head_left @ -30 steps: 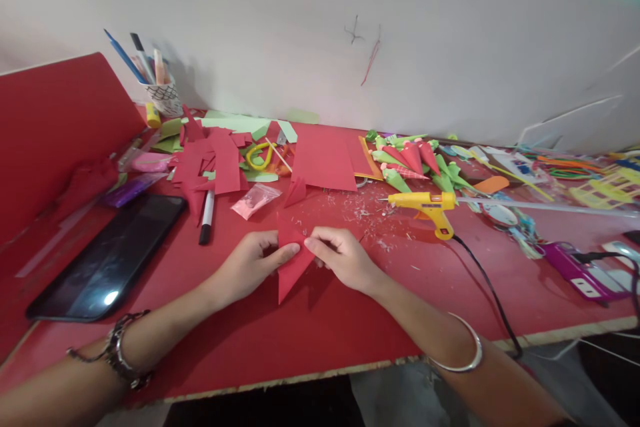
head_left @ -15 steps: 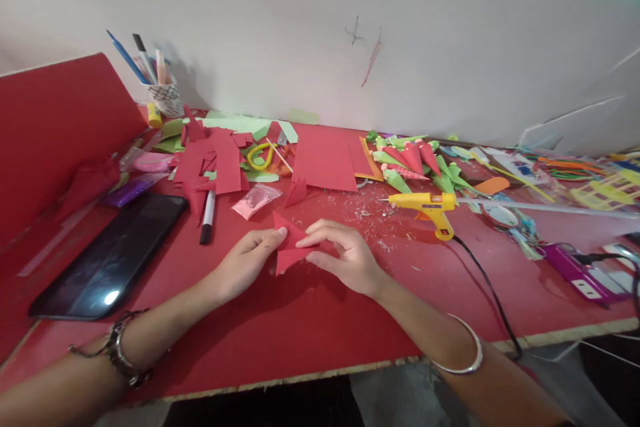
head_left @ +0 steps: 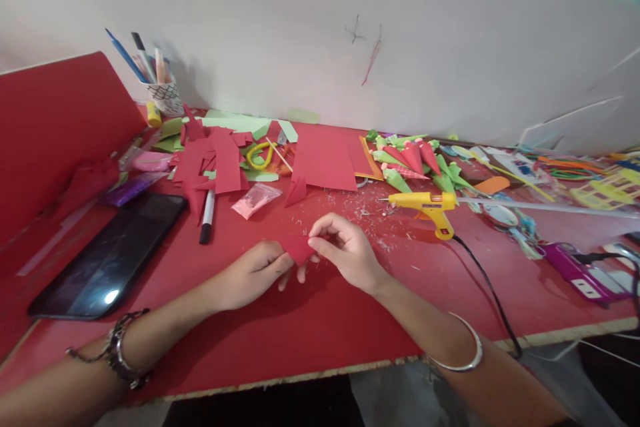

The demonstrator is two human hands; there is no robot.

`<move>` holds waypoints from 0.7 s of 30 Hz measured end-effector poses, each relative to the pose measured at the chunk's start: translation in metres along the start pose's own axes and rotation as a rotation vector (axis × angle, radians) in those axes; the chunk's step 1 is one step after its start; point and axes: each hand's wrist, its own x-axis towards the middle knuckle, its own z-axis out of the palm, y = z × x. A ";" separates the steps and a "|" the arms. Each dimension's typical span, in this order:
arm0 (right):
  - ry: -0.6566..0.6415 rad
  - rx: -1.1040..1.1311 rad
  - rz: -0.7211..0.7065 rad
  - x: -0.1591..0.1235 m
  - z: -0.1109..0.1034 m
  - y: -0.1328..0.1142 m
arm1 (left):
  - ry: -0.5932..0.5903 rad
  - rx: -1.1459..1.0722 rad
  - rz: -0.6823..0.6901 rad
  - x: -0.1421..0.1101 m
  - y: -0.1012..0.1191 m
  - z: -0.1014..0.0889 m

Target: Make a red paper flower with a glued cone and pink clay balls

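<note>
A small folded piece of red paper (head_left: 297, 248) is held between both hands above the red table (head_left: 320, 333). My left hand (head_left: 255, 273) grips its left side, the thumb on top and fingers beneath. At the paper's right end, my right hand (head_left: 347, 250) pinches the edge between thumb and index finger. Beyond the hands lie a small bag of pink material (head_left: 257, 200), a red folded paper scrap (head_left: 297, 192) and a large red sheet (head_left: 325, 159).
A yellow glue gun (head_left: 425, 207) rests at right, its black cord (head_left: 493, 297) running off the front edge. Small red and green paper cones (head_left: 413, 157) lie behind it. A black phone (head_left: 110, 257), a marker (head_left: 207, 217) and paper scraps (head_left: 227, 160) are at left.
The red paper has been turned and now looks like a narrower triangle. My left hand has rolled over and moved slightly lower; my right fingers have closed onto the paper's right end.
</note>
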 end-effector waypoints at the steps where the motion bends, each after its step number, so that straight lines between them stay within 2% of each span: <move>1: -0.003 -0.019 0.010 0.000 0.000 -0.001 | -0.017 0.002 -0.010 0.000 0.000 0.000; 6: -0.044 -0.089 0.034 -0.001 -0.001 -0.003 | -0.037 -0.011 -0.046 -0.002 0.005 -0.001; 14: -0.060 -0.237 -0.032 -0.002 -0.001 -0.005 | 0.182 -0.051 -0.078 0.003 -0.005 -0.002; 19: 0.036 -0.141 0.045 0.000 -0.002 -0.001 | 0.191 0.019 -0.068 0.004 -0.006 -0.003; 21: 0.009 -0.088 0.082 0.001 -0.002 0.001 | 0.194 -0.006 -0.071 0.004 -0.004 -0.003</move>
